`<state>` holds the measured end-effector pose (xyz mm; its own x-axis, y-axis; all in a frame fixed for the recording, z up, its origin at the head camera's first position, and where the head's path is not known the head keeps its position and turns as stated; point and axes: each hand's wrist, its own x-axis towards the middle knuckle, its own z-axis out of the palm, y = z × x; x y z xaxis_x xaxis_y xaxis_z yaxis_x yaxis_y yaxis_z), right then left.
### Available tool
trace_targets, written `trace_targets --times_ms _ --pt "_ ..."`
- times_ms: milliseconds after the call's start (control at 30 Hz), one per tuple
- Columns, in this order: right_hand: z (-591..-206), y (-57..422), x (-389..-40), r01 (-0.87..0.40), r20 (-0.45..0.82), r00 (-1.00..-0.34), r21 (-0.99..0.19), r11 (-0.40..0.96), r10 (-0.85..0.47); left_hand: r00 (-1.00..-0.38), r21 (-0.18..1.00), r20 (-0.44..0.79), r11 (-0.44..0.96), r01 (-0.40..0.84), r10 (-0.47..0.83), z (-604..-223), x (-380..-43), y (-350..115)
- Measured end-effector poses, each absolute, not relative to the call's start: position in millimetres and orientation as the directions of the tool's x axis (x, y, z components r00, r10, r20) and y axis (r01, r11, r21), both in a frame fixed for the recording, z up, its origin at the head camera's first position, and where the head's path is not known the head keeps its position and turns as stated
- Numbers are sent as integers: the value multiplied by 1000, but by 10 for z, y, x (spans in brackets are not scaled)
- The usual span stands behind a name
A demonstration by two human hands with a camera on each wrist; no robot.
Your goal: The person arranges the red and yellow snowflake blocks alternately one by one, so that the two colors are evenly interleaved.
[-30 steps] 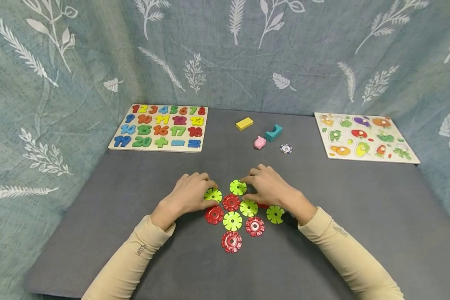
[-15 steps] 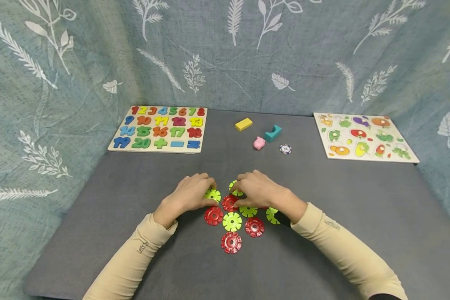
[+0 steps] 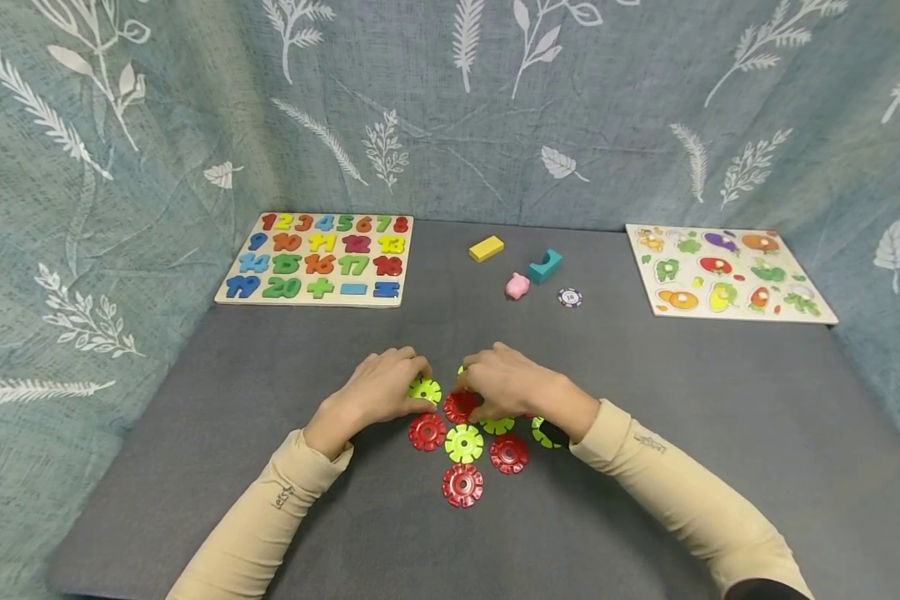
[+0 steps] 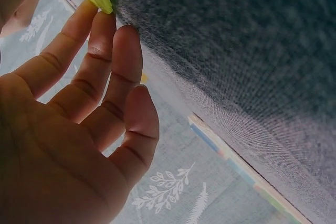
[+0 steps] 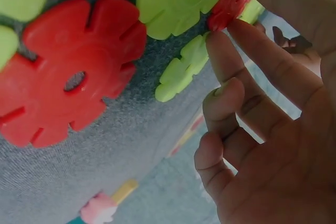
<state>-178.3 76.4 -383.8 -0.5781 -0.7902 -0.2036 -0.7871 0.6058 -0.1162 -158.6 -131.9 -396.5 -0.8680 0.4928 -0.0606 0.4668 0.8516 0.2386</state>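
In the head view, my left hand (image 3: 375, 390) holds a green notched plastic disc (image 3: 426, 392) between thumb and fingers; its fingertips touch the disc's edge in the left wrist view. My right hand (image 3: 516, 385) reaches in from the right, thumb and fingertips at the edges of a red notched disc (image 3: 456, 407). Another green disc (image 5: 181, 69) lies just beyond those fingers, mostly hidden in the head view. Several discs sit flat in a diamond-like cluster, including a green disc (image 3: 464, 443) in the middle and a red disc (image 3: 462, 485) nearest me. My right wrist partly covers the discs on the right.
Behind the hands lie a yellow block (image 3: 487, 248), a teal arched block (image 3: 544, 267), a pink pig figure (image 3: 517, 286) and a poker chip (image 3: 570, 297). A number puzzle board (image 3: 225, 293) stands back left, a vegetable puzzle board (image 3: 821, 314) back right, before a leaf-patterned curtain (image 3: 420, 75).
My right hand has moved left from the green discs to the red disc, covering more of the far green disc. The left hand stays at its green disc.
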Motion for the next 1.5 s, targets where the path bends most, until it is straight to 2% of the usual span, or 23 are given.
trace_targets --times_ms 533,900,1233,1500 --pt "-3754 777 -1899 -737 -259 -584 -228 636 -769 -868 207 -57 856 473 494 -3890 -1560 -1325" --pt "-3693 836 -2029 -690 -260 -668 -135 711 -697 -840 112 51 832 543 541 -3832 -1438 -1150" --pt "-3788 814 -2040 -653 -308 -675 -175 737 -671 -817 -142 172 835 532 550 -4017 -1315 -861" --pt "-3813 803 -2077 -690 -280 -645 -189 699 -711 -811 -187 212 837 515 546 -4038 -1288 -776"
